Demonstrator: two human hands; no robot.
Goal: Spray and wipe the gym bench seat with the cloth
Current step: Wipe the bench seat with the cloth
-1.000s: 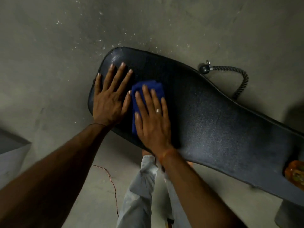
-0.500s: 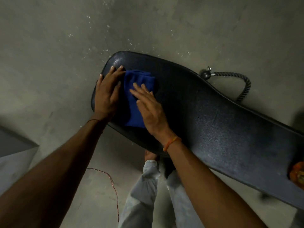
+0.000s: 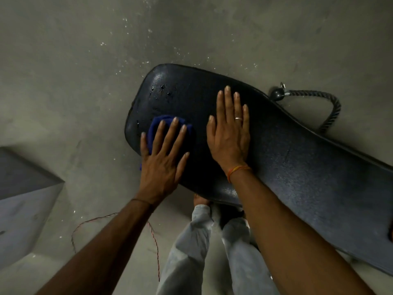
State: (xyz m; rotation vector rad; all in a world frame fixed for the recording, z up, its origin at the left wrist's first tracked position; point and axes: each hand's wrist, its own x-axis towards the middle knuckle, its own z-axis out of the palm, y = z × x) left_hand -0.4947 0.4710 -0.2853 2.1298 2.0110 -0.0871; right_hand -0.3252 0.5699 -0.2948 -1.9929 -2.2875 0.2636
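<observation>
Fingers point(image 3: 157, 138) straight and spread, my left hand point(image 3: 161, 165) lay flat on the blue cloth point(image 3: 158, 124) and pressed it to the black bench seat point(image 3: 297, 167), near the rounded end and close to the near edge. The cloth was bunched under my palm, with its far part showing beyond my fingertips. My right hand point(image 3: 228, 137) rested just beside it on the bare pad, also flat with the fingers straight and holding nothing; it wore a ring point(image 3: 238, 118), and an orange thread point(image 3: 236, 170) circled the wrist. Wet droplets point(image 3: 162, 88) sat on the pad beyond the cloth. A dark rope point(image 3: 331, 109) lay on the concrete floor point(image 3: 85, 81) past the far edge, and a thin red wire point(image 3: 155, 241) trailed by my legs.
</observation>
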